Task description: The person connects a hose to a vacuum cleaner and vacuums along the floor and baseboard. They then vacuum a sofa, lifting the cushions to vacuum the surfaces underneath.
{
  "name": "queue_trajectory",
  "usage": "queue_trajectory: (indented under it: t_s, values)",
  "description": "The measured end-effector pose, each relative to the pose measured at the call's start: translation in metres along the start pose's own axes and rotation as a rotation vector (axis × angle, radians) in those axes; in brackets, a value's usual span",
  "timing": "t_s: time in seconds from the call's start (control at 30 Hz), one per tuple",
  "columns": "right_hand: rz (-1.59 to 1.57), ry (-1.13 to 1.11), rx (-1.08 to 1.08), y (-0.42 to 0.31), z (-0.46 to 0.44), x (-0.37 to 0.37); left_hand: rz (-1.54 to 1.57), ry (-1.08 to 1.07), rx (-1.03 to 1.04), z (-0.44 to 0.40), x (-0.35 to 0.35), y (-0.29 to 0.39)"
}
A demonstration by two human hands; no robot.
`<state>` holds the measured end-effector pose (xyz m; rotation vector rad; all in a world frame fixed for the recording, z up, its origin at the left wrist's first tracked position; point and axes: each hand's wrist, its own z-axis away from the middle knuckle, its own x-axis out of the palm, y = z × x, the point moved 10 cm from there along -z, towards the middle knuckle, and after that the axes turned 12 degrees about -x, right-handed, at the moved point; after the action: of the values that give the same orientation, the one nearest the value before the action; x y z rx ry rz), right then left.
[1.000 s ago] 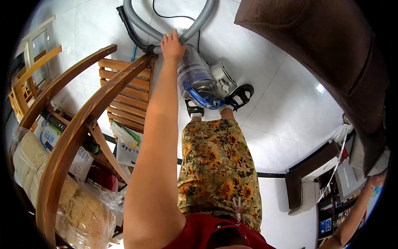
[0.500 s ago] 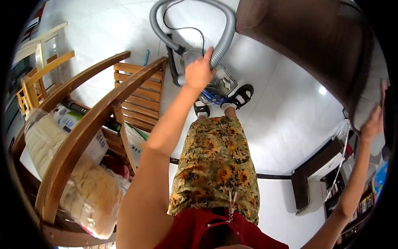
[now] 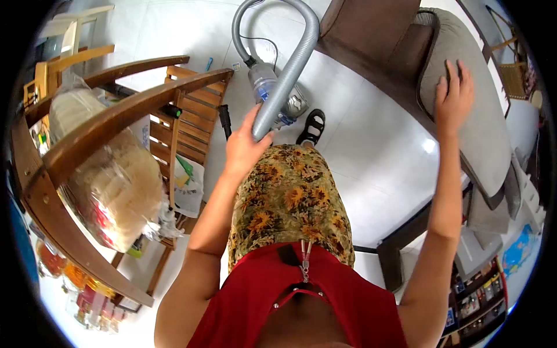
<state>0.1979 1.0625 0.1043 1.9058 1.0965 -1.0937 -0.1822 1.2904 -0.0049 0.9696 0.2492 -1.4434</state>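
My left hand (image 3: pixel 246 149) is closed round the end section of a grey ribbed vacuum cleaner hose (image 3: pixel 288 72), in front of my patterned skirt. The hose loops up and back to the vacuum cleaner (image 3: pixel 264 83), a clear and blue canister unit on the floor by my foot. Part of the canister is hidden behind the hose. A black tube (image 3: pixel 225 120) stands out just left of my left hand. Over on the right, my right hand (image 3: pixel 455 101) lies flat with spread fingers on the grey cushioned part of a brown sofa (image 3: pixel 464 52).
A wooden armchair (image 3: pixel 191 122) with slats stands on the left, bearing plastic-wrapped bundles (image 3: pixel 116 185). A blue object (image 3: pixel 209 64) lies on the white tiled floor (image 3: pixel 371 156). Filled shelves (image 3: pixel 476 301) are at the lower right. My sandalled foot (image 3: pixel 313 126) is beside the vacuum cleaner.
My left hand has come back toward my body, drawing the hose end with it. My right hand has moved inward and forward along the sofa. One foot is now out of sight.
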Motion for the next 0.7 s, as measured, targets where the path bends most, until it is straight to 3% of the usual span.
queue_trajectory:
  t_s: [0.03,0.1,0.13,0.17,0.2,0.23,0.3,0.37,0.4,0.5,0.63,0.7]
  values:
    - [-0.011,0.041,0.015,-0.021,-0.001,-0.005,0.072,0.01,-0.006,0.013,-0.007,-0.02]
    - [-0.325,0.048,-0.092,-0.101,-0.004,0.007,0.194,0.031,-0.039,0.036,-0.015,-0.055]
    - [-0.597,-0.033,-0.058,-0.142,0.005,0.035,0.222,0.043,-0.032,0.046,-0.014,-0.063]
    - [-0.624,-0.131,-0.081,-0.193,0.021,0.06,0.259,0.038,-0.041,0.056,-0.008,-0.077]
    - [-0.85,-0.379,-0.073,-0.242,0.04,0.113,0.295,0.035,-0.053,0.066,-0.002,-0.091]
    - [-0.885,-0.325,-0.106,-0.285,0.061,0.137,0.33,0.034,-0.067,0.078,0.004,-0.105]
    - [-0.904,-0.728,-0.014,-0.359,0.111,0.225,0.349,0.006,-0.132,0.1,0.028,-0.128]
    - [-0.878,-0.803,0.006,-0.427,0.187,0.328,0.421,-0.024,-0.152,0.123,0.047,-0.138]
    - [-0.858,-0.949,-0.096,-0.442,0.174,0.332,0.423,-0.027,-0.153,0.132,0.056,-0.145]
    - [-0.719,-1.182,-0.016,-0.481,0.176,0.367,0.454,-0.009,-0.19,0.163,0.08,-0.17]
    - [-0.739,-1.123,0.275,-0.51,0.195,0.392,0.466,0.051,-0.261,0.193,0.097,-0.198]
    - [-0.663,-1.024,0.297,-0.515,0.198,0.399,0.432,0.06,-0.251,0.204,0.111,-0.211]
